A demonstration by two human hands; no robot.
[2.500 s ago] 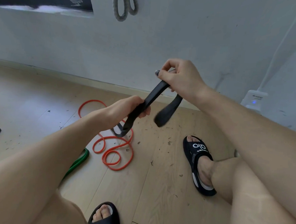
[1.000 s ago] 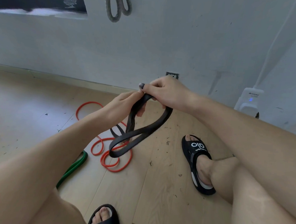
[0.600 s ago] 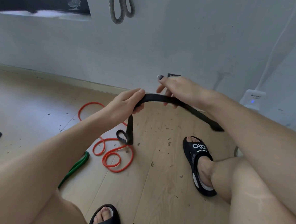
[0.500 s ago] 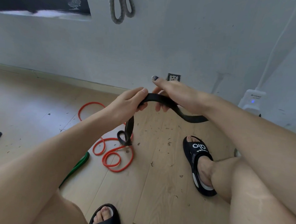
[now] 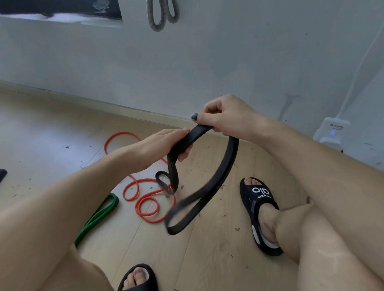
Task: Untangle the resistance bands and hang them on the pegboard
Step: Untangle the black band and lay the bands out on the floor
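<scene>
two hands pinch the black band (image 5: 218,180) | left hand (image 5: 162,147) and right hand (image 5: 226,118) close together above the floor (image 5: 214,257) | loop dangles; small twist low | orange band (image 5: 144,194), green band (image 5: 98,216) on floor | i should slide my grip along, flattening the twist

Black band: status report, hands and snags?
Left hand, right hand: grip shut on black band. Loop hanging free. Lower end overlaps orange band on floor.

Bare arms and legs, dark-painted thumbnail (image 5: 194,116), black slide sandals (image 5: 259,202) with white lettering.
</scene>
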